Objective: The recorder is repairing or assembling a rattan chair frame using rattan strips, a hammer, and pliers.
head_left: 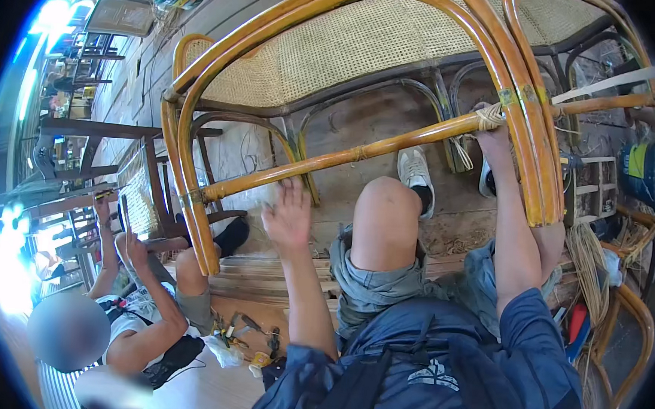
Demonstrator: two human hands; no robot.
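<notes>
A large rattan bench frame of bent, glossy orange-brown poles lies across the view, with a woven cane panel behind it. A straight rattan crossbar runs between its two ends. My left hand is raised just below the crossbar, fingers apart, holding nothing. At the crossbar's right end, my right hand is closed around the pole, beside a pale cane-strip binding. Its fingers are partly hidden by the pole and the binding. Loose strip ends hang below the joint.
To the left, another person sits working beside a dark wooden chair. Hand tools lie on the floor near that person. At the right are a bundle of cane strips, bent rattan pieces and a dark bag.
</notes>
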